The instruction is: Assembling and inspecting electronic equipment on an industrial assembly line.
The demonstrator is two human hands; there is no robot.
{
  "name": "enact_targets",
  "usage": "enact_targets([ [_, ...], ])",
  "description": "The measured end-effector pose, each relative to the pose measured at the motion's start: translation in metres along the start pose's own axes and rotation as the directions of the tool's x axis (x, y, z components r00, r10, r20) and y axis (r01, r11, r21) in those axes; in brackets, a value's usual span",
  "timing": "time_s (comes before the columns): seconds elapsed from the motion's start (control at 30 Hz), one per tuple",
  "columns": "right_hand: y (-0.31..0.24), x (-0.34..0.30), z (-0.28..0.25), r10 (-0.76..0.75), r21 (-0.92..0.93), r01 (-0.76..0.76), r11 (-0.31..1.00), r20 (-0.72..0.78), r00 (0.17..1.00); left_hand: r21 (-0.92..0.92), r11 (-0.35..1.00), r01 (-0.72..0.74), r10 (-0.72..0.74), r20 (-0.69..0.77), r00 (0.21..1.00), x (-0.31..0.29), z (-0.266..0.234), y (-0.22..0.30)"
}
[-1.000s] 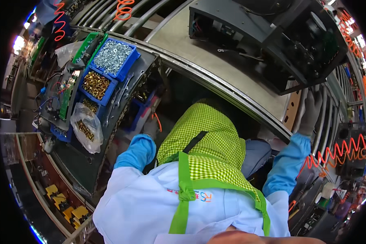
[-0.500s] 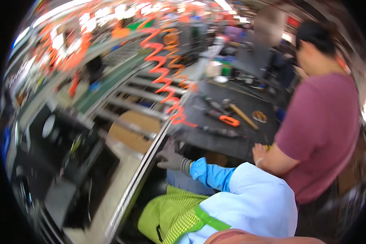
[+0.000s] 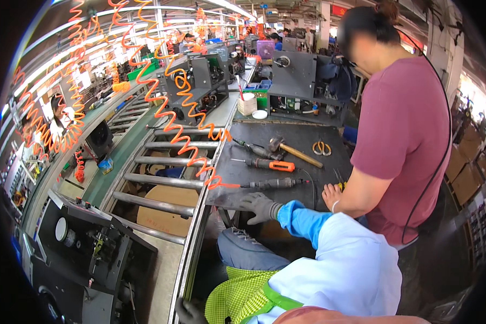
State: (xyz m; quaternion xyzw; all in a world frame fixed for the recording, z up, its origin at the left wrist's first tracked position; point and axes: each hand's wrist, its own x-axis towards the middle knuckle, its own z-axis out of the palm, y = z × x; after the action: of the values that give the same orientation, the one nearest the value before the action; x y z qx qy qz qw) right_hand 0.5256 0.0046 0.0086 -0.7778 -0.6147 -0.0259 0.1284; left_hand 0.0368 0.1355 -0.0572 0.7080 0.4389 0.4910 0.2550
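My right hand (image 3: pixel 260 208), in a grey glove below a blue sleeve, lies at the near edge of the black work mat (image 3: pixel 235 167). Its fingers are spread and hold nothing. Just beyond them lies a dark in-line power screwdriver (image 3: pixel 278 183), its end joined to an orange coiled hose (image 3: pixel 170 127). A second driver with an orange grip (image 3: pixel 264 164) and a wooden-handled hammer (image 3: pixel 299 154) lie farther back. Of my left hand (image 3: pixel 191 313), only part of a dark glove shows at the lower edge, beside the metal rail (image 3: pixel 186 270); its grip is hidden.
A co-worker (image 3: pixel 402 140) in a maroon shirt stands at right, a hand (image 3: pixel 335 195) at the mat by something yellow. A roller conveyor (image 3: pixel 162 180) runs along the left. An open black machine (image 3: pixel 92 259) stands lower left, another machine (image 3: pixel 294 75) behind the mat.
The view has swung and steadied, so the tools are sharper. My right hand has come from beside the rail to the mat's edge. Part of my left glove now shows at the lower edge.
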Motion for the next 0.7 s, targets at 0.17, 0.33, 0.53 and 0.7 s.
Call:
enact_targets([
  [0.17,0.050,-0.011,-0.011,-0.204,-0.074,0.218,0.973,0.167,0.965,-0.176,0.978,-0.113,0.164,0.309,0.937,0.078,0.069,0.086],
  [0.33,0.057,-0.016,-0.010,-0.319,-0.072,0.330,0.941,0.133,0.939,-0.270,0.940,-0.209,0.303,0.379,0.874,0.116,0.140,0.103],
  [0.53,0.056,-0.021,-0.009,-0.260,-0.004,0.260,0.966,0.034,0.965,-0.488,0.794,-0.362,0.582,0.440,0.684,0.117,0.245,0.155],
  [0.7,0.053,-0.018,0.000,-0.227,0.076,0.226,0.971,0.014,0.974,-0.540,0.811,-0.227,0.547,0.560,0.622,0.120,0.325,0.194],
])
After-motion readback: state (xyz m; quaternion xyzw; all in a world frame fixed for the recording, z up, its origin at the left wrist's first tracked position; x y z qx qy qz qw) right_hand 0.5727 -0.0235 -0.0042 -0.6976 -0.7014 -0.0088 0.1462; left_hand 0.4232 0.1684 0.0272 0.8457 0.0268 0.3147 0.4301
